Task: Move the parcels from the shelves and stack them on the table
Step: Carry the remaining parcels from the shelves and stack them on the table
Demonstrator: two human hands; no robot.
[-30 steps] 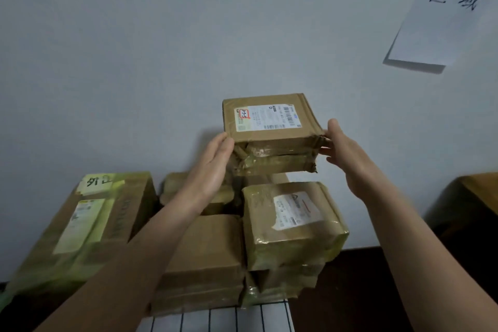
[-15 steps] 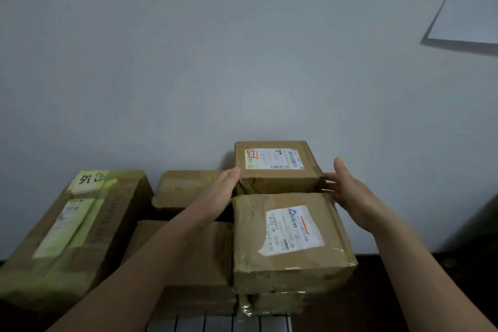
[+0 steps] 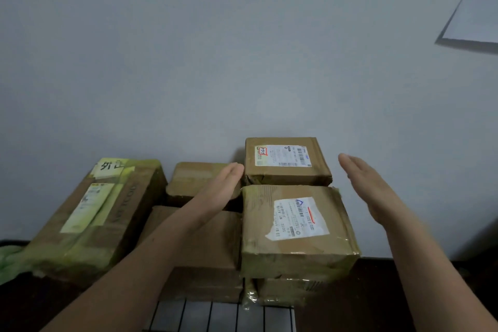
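Observation:
A small brown parcel (image 3: 285, 162) with a white label sits at the back against the wall, behind a larger taped parcel (image 3: 296, 226) that tops the right stack. My left hand (image 3: 221, 188) lies flat with straight fingers, its fingertips at the small parcel's left side. My right hand (image 3: 369, 186) hovers open to the right of the small parcel, a clear gap away from it. Neither hand holds anything.
A long parcel with yellow-green tape (image 3: 89, 218) lies at the left. Two more brown parcels (image 3: 196, 178) (image 3: 204, 240) sit under my left arm. The dark table (image 3: 363, 299) shows at the right. A white sheet (image 3: 477, 16) hangs on the wall.
The small parcel went down from mid-air onto the stack at the back. Both hands have let go of it, and the right hand has drawn away to the right.

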